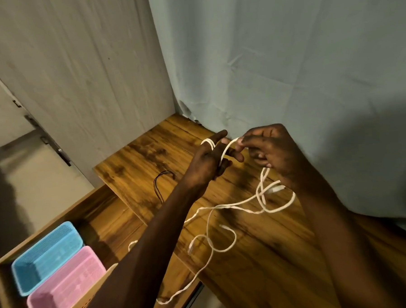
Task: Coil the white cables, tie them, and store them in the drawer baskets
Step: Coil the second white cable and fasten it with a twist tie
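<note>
A white cable [226, 206] runs in loose loops over the wooden desk top [261, 256], one end hanging past the front edge. My left hand [207, 162] is raised above the desk with fingers spread, and a few turns of the cable lie around them. My right hand [267, 150] pinches the strand close to the left fingertips. In the open drawer [99, 213] at lower left sit a blue basket [47, 256] and a pink basket [65, 286], nothing visible inside either.
A thin black tie or cord [162, 183] lies on the desk left of my left wrist. A grey-blue curtain [287, 67] hangs behind the desk. A pale wood-grain panel [75, 78] stands on the left.
</note>
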